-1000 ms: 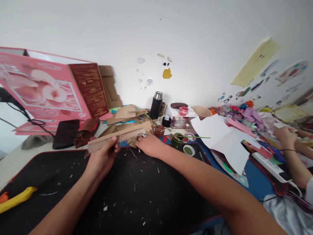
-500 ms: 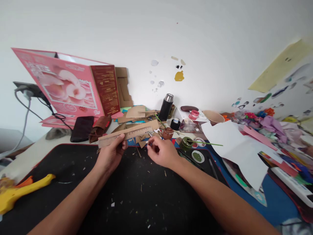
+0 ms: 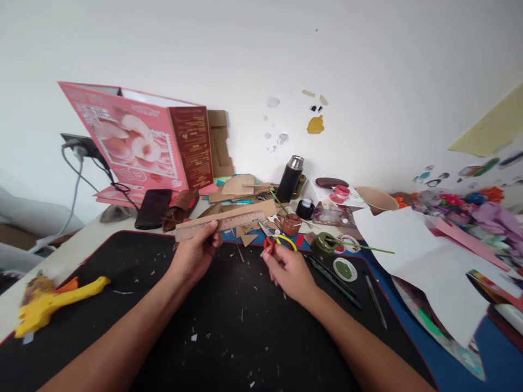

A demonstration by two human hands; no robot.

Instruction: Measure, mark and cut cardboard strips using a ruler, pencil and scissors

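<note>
My left hand (image 3: 199, 249) is closed around a clear ruler (image 3: 241, 219) and a brown cardboard strip (image 3: 267, 207), the two lying one against the other and tilted up to the right. The thumb presses on the ruler's face. In my right hand (image 3: 291, 270) are small scissors (image 3: 288, 239) with red and yellow handles, pinched by the red handle. The hand hides part of them, and I cannot make out the blades clearly. Both hands are above the far part of a black mat (image 3: 229, 326), with cardboard scraps (image 3: 248, 238) just beyond.
At the right stand a green paint jar (image 3: 324, 245) with a brush across it, a brown paint jar (image 3: 291, 224) and a black thermos (image 3: 289, 179). Pens (image 3: 333, 280) lie near my right forearm. A yellow glue gun (image 3: 61, 302), a phone (image 3: 153, 209) and a pink box (image 3: 139, 147) are at the left.
My right hand has taken hold of the scissors, lifting them from among the scraps. The left hand keeps the ruler and cardboard strip. The whole view has shifted to the left.
</note>
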